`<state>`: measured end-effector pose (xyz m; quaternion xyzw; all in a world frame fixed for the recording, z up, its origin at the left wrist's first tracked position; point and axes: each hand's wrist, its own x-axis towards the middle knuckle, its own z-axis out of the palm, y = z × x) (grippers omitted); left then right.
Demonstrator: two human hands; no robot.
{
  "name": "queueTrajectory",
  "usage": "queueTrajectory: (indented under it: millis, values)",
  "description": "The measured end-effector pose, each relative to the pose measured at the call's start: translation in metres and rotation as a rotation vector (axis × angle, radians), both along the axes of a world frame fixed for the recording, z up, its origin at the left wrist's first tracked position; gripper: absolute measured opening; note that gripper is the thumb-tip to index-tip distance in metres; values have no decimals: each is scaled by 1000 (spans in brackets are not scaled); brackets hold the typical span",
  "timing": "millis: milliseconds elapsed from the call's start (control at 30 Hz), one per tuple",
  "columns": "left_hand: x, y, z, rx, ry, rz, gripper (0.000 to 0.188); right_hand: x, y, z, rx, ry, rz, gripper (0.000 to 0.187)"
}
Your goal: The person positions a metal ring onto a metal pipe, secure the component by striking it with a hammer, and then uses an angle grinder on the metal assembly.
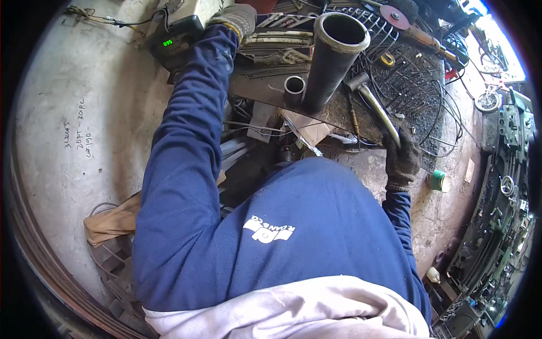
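My right hand (pixel 403 161), in a dark, dirty work glove, is closed around the lower end of a hammer (pixel 379 107). The hammer's head lies over the edge of the dark workbench (pixel 418 85), with its handle slanting toward me. My left hand (pixel 241 20), in a grey knit glove with a yellow cuff edge, reaches far forward beside a dark machine (pixel 178 42) with a green digital display. Its fingers are too hidden to read. Between my hands, a wide dark metal pipe (pixel 330 73) stands upright on the bench, with a short pipe piece (pixel 294 93) next to it.
At the bench's back right are an angle grinder (pixel 398 20) with a pinkish disc, bent metal rods, cables and a yellow tape measure (pixel 387 59). A green tin (pixel 439 181) stands right of my right hand. Brown cloth (pixel 116 220) lies at left; machinery (pixel 508 186) lines the far right.
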<state>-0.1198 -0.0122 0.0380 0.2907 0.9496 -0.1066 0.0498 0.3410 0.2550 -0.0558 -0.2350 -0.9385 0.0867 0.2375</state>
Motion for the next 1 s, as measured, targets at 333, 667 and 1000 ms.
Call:
queueTrajectory:
  millis: [333,667,1000]
  values:
    - [-19,16,-72,8,-4,232,42,-1,-1,7,-79,-132,-74,53]
    - [-5,11,-39,153,-18,154,39,-1,4,2,-33,-11,-36,49]
    - [115,-69,32,1370,-986,92,30,1,1,-1,-34,-37,-57,51]
